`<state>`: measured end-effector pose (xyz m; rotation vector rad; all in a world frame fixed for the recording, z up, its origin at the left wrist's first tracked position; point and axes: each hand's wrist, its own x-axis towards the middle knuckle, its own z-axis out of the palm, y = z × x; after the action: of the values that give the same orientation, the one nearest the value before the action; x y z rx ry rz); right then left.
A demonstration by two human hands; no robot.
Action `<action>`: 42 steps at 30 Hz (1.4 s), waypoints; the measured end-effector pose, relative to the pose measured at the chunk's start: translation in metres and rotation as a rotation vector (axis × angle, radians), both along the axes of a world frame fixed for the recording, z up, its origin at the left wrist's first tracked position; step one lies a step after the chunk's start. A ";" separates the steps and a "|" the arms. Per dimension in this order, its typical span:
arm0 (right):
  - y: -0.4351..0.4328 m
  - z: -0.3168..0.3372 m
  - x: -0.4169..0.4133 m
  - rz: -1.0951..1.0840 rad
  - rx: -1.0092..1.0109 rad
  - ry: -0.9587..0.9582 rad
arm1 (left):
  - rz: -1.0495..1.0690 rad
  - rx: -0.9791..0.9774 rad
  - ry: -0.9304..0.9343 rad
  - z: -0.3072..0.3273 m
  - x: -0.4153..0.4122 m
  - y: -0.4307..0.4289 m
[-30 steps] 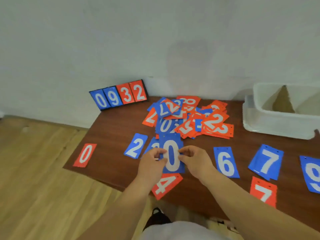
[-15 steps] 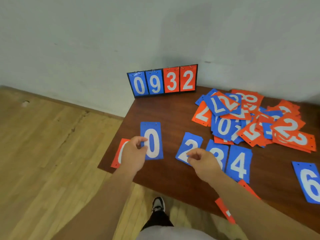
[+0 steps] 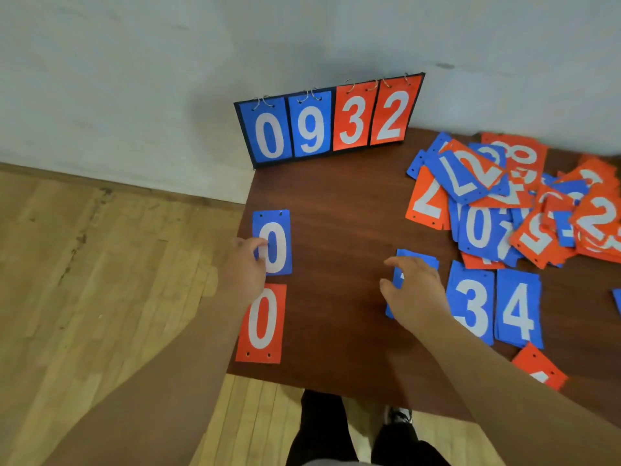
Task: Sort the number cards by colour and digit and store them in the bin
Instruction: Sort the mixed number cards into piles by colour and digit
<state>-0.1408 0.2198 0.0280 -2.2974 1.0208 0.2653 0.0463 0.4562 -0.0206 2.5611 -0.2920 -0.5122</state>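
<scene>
- Since the frame half a second back, my left hand has carried the blue 0 card down onto the table. It now lies flat at the left edge of the frame's middle, just above the red 0 card.
- That hand pinches the blue 0 card at its left long edge, thumb on the face. I cannot see the fingers under it.
- Up at the top centre the scoreboard leans on the wall, reading 0 9 3 2.
- My right hand has come to rest on a blue card right of centre, fingers loosely spread on top and closed round nothing. Its digit is hidden.
- Just right of it lie the blue 3 and blue 4, side by side and touching.
- At the upper right sits the unsorted pile, red and blue overlapping.
- These cards look thin, light and fairly stiff, with a smooth face that I expect to slip under a flat palm.
- Lying flat, one is best taken by a long edge or a corner, or slid off the table edge first.
- No bin shows in the frame, so sorting looks far from finished.
</scene>
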 end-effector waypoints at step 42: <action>-0.255 -0.033 -0.106 -0.122 -0.166 0.121 | 0.005 -0.110 0.219 0.020 -0.159 -0.379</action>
<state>-0.2467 -0.0351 -0.0048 -2.3776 1.2826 0.2811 -0.1131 0.0771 -0.0008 2.3731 -0.2288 -0.7471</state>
